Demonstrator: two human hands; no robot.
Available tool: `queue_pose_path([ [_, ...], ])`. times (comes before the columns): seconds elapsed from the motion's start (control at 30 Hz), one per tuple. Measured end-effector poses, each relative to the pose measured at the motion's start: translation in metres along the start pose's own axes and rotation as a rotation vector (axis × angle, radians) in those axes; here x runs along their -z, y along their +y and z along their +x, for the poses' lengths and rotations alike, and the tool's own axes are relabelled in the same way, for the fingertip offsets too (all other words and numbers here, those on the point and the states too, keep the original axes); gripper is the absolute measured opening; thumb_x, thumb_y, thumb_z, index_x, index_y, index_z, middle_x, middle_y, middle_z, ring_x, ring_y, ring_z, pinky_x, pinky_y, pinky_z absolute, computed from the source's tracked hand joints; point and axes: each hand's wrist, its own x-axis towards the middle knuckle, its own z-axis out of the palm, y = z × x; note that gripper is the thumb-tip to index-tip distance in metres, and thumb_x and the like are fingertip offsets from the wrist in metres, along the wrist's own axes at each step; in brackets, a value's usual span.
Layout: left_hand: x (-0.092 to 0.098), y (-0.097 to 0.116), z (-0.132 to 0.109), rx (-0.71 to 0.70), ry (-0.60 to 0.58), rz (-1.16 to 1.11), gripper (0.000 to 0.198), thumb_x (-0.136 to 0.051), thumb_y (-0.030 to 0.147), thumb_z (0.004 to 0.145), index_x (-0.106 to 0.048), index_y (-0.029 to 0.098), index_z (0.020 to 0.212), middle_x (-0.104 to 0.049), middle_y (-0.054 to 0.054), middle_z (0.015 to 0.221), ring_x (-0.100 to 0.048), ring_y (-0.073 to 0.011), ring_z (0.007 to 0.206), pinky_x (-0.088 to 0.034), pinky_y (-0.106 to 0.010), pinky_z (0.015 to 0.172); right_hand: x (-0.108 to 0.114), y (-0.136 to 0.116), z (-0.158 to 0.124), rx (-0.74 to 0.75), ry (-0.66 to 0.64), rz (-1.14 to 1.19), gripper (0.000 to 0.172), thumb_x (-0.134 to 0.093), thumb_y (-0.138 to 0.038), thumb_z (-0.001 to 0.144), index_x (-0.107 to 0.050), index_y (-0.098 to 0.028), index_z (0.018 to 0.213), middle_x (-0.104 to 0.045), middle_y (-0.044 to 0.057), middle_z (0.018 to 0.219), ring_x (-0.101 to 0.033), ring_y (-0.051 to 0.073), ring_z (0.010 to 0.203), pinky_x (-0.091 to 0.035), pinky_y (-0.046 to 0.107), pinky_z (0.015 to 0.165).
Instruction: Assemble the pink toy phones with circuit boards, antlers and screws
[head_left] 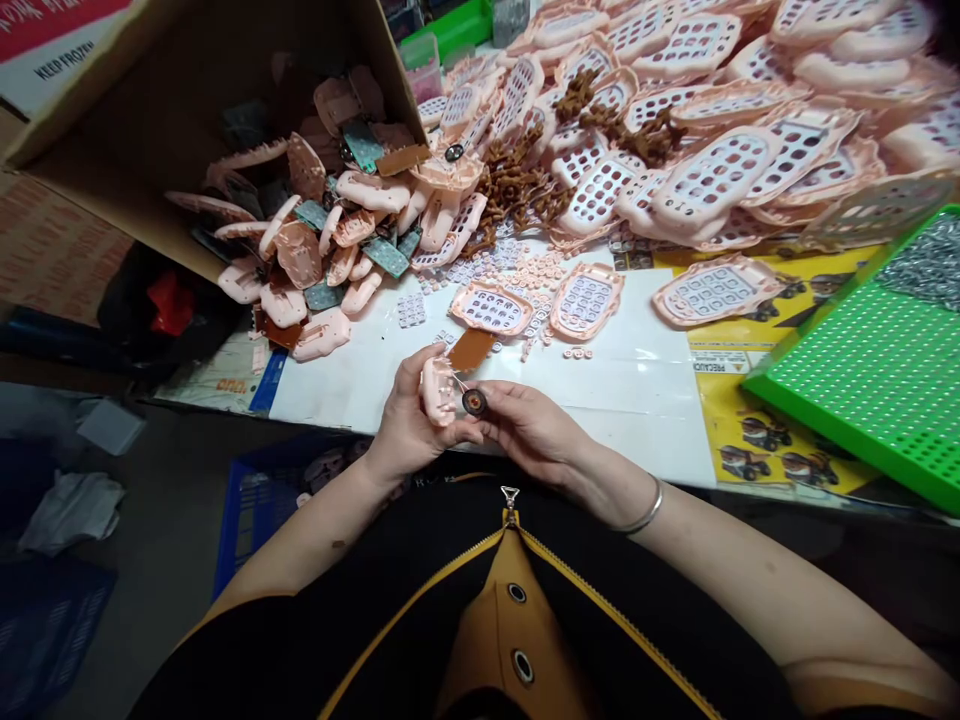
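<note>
My left hand (405, 420) is closed around a pink plastic housing (436, 393), with its inner side turned to the right. Between the fingertips of my right hand (529, 425) is a small round speaker (474, 402), dark-rimmed with a coppery centre. Thin wires run from the speaker towards the housing and a brown circuit board (472, 350) just beyond it. Past the board lie a pink shell with a keypad (492, 308) and a second keypad shell (587, 302), both on the white table surface.
A tilted cardboard box (82, 110) at the left spills pink housings and green boards (387, 257). Many pink shells (716, 175) are heaped at the back right, beside brown parts (517, 180) and tiny loose buttons (540, 268). A green tray (847, 360) with metal screws stands at the right.
</note>
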Motion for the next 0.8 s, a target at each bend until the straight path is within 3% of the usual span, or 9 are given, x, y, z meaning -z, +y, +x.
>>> queue_pose_path([
  [0.07, 0.003, 0.0, -0.005, 0.072, -0.124, -0.181, 0.098, -0.092, 0.051, 0.048, -0.048, 0.029, 0.133, -0.058, -0.009, 0.125, -0.059, -0.0262, 0.113, -0.046, -0.039, 0.099, 0.002, 0.001, 0.003, 0.004, 0.028, -0.02, 0.025, -0.085, -0.031, 0.07, -0.075, -0.016, 0.087, -0.07, 0.0, 0.074, -0.061, 0.007, 0.062, -0.054, 0.019, 0.065],
  [0.13, 0.004, 0.001, -0.01, 0.187, -0.249, -0.406, 0.097, -0.087, 0.062, 0.05, -0.049, 0.028, 0.132, -0.059, -0.01, 0.129, -0.061, -0.0265, 0.112, -0.047, -0.04, 0.099, 0.003, 0.003, 0.004, 0.007, 0.049, -0.063, 0.029, -0.086, -0.035, 0.068, -0.076, -0.017, 0.088, -0.07, 0.0, 0.076, -0.062, 0.008, 0.063, -0.055, 0.021, 0.066],
  [0.23, 0.002, 0.008, -0.015, 0.409, -0.22, -0.639, 0.085, -0.071, 0.075, 0.064, -0.052, 0.028, 0.132, -0.058, -0.011, 0.135, -0.063, -0.0266, 0.113, -0.05, -0.043, 0.098, 0.001, 0.005, 0.005, 0.037, 0.066, -0.162, 0.036, -0.086, -0.042, 0.067, -0.075, -0.018, 0.091, -0.069, 0.0, 0.074, -0.061, 0.008, 0.063, -0.055, 0.025, 0.068],
  [0.37, -0.002, 0.014, -0.015, 0.58, -0.054, -0.784, 0.051, -0.072, 0.044, 0.081, -0.058, 0.024, 0.126, -0.066, -0.008, 0.126, -0.066, -0.0229, 0.108, -0.051, -0.039, 0.097, -0.004, 0.004, 0.002, 0.116, 0.128, -0.285, 0.045, -0.087, -0.051, 0.061, -0.076, -0.019, 0.091, -0.07, -0.001, 0.074, -0.063, 0.01, 0.065, -0.055, 0.028, 0.07],
  [0.43, -0.003, 0.013, -0.015, 0.639, -0.114, -0.856, 0.043, -0.07, 0.031, 0.079, -0.062, 0.016, 0.119, -0.072, -0.011, 0.11, -0.069, -0.024, 0.1, -0.052, -0.038, 0.096, -0.005, 0.003, 0.0, 0.15, 0.153, -0.349, 0.047, -0.086, -0.054, 0.061, -0.076, -0.02, 0.091, -0.07, -0.001, 0.075, -0.063, 0.011, 0.067, -0.054, 0.028, 0.071],
  [0.53, -0.003, 0.007, -0.013, 0.698, -0.304, -0.947, 0.053, -0.067, 0.018, 0.072, -0.059, 0.016, 0.124, -0.073, -0.01, 0.097, -0.072, -0.0265, 0.093, -0.053, -0.042, 0.09, -0.003, -0.003, -0.003, 0.174, 0.142, -0.489, 0.047, -0.08, -0.056, 0.068, -0.076, -0.02, 0.097, -0.069, 0.0, 0.074, -0.061, 0.012, 0.066, -0.053, 0.029, 0.066],
  [0.67, -0.002, 0.002, -0.001, 0.587, -0.453, -0.948, 0.065, -0.067, 0.009, 0.062, -0.056, 0.021, 0.125, -0.073, -0.006, 0.094, -0.072, -0.0293, 0.096, -0.053, -0.046, 0.089, -0.013, -0.03, -0.012, 0.348, 0.065, -0.825, 0.04, -0.069, -0.056, 0.081, -0.075, -0.021, 0.102, -0.067, 0.002, 0.077, -0.058, 0.013, 0.065, -0.052, 0.031, 0.061],
  [0.8, 0.004, 0.01, 0.012, 0.298, -0.409, -0.841, 0.076, -0.08, 0.005, 0.049, -0.061, 0.022, 0.12, -0.071, -0.007, 0.112, -0.061, -0.0325, 0.119, -0.043, -0.047, 0.106, -0.045, -0.059, -0.034, 0.736, -0.099, -1.353, 0.028, -0.057, -0.044, 0.094, -0.073, -0.026, 0.107, -0.069, 0.004, 0.092, -0.063, 0.016, 0.076, -0.055, 0.032, 0.068],
])
